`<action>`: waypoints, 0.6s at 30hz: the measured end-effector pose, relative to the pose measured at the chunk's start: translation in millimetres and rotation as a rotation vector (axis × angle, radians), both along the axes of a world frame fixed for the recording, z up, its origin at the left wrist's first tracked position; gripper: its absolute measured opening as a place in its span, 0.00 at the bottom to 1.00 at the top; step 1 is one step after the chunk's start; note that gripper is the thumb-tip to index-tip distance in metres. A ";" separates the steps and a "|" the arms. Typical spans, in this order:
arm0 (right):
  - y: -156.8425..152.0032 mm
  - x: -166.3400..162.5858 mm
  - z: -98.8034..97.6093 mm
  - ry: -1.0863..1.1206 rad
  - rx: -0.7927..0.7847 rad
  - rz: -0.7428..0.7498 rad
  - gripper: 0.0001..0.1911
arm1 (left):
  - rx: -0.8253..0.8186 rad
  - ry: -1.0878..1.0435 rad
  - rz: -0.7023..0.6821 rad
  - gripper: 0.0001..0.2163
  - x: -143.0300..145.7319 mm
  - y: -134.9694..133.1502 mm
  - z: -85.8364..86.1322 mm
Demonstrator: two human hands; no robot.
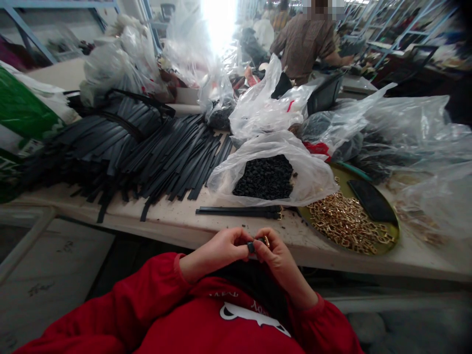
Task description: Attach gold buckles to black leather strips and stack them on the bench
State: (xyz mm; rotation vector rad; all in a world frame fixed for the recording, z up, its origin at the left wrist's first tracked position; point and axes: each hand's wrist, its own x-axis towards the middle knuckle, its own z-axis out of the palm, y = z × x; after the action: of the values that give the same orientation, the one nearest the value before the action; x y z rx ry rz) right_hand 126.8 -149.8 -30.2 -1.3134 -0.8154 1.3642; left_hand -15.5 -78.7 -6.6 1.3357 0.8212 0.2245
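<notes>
Fingers [240,252] of the left hand [217,250] and right hand [276,255] drawn close, clamped from either side on a short dark strap [251,247]. Held low, before the red sweatshirt [177,319], just off the near edge of the table [173,228]. Dull, flat and blackish to look at, with a squarish bit showing between the two hands; beside it, among the right fingertips, a gold buckle [266,241], shiny along its curve.

Mostly covered by the grip, so length of strap hard to judge; impossible to make out any join between strap and buckle.

Nearby on the table, a few long black straps [238,212] with gold at the right ends, laid flat together. Just beyond, an open plastic bag [313,174] with a pile of small black pieces [262,178], too tiny to make out singly. To the right, a round yellowish tray [394,238] heaped with gold buckles [342,221], a flat black piece [371,200] resting toward the right side.

To the left, a wide heap of loose black straps [173,157]. Behind, more plastic bags [265,110], contents blurred through the film. Cut off at the left edge, a green and white sack [25,103]. Farther back, a brown-shirted person [306,42], head blurred out.
</notes>
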 end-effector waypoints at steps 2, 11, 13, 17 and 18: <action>-3.3 1.9 0.6 -0.037 -0.022 0.053 0.13 | -0.045 -0.018 -0.007 0.09 -0.4 -0.5 2.8; -6.1 5.7 -1.0 -0.150 -0.010 0.005 0.10 | -0.207 -0.084 0.020 0.11 -2.5 1.2 1.3; -9.3 7.3 2.1 -0.296 0.051 0.026 0.09 | -0.228 -0.075 0.013 0.12 -1.9 -0.3 -1.1; -15.7 9.3 2.3 -0.441 0.093 0.111 0.07 | -0.264 -0.032 -0.009 0.11 -2.7 -4.6 -4.1; -16.7 9.4 1.2 -0.463 0.087 0.127 0.07 | -0.267 -0.026 -0.023 0.11 -3.5 -5.4 -4.4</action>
State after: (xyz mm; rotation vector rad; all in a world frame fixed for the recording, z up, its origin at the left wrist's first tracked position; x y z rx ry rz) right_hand 136.3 -166.5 -29.0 -1.5546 -1.2741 1.1161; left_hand -19.0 -84.1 -10.9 1.0892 0.7840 0.1088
